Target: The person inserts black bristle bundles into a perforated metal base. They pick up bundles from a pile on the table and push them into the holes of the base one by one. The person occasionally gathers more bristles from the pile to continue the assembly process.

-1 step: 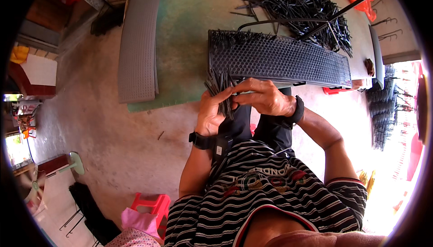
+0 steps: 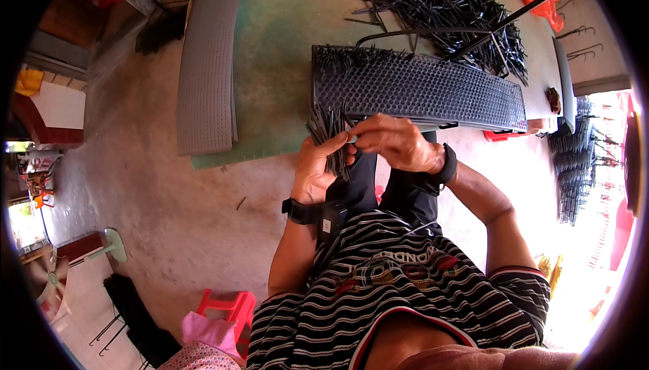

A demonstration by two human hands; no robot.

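My left hand (image 2: 316, 170) is closed around a bundle of thin black strips (image 2: 331, 126), which stick up above and out below its fingers. Right beside the bundle, my right hand (image 2: 395, 141) has its thumb and fingers drawn together in a pinch. Whatever lies between those fingertips is too small to make out. Just beyond both hands stands a long dark rack panel (image 2: 426, 86) full of small holes. Short black pieces are packed along its far left edge, and a black metal frame (image 2: 433, 30) rises behind it.
A large pile of black strips (image 2: 466, 18) lies on the green table (image 2: 270, 86) behind the rack. Grey perforated sheets (image 2: 206, 65) are stacked at the table's left end. A red stool (image 2: 230, 309) stands at lower left, and stacked black racks (image 2: 573, 160) stand at right.
My right hand's fingers have shifted slightly and bunched closer together beside the bundle. My left hand and the bundle have stayed in place.
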